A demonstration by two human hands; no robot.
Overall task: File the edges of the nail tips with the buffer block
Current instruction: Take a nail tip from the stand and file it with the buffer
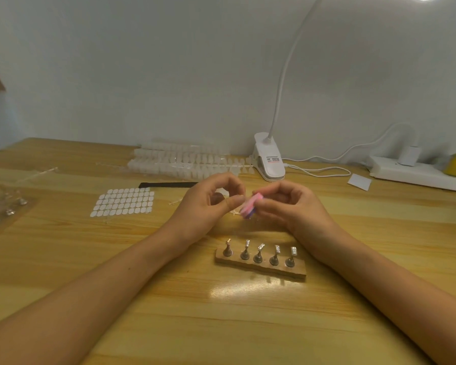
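Grips at frame centre a small pink-and-purple foam buffer block in right hand, likely light, squashy, best held by long sides; curls left hand alongside, contents impossible to tell.

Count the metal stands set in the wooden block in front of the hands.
5, in one row along the wooden block: leftmost stand, second, middle, fourth, rightmost. None looks hidden.

A home nail-craft desk: wooden table, clip lamp, nail-tip strips.
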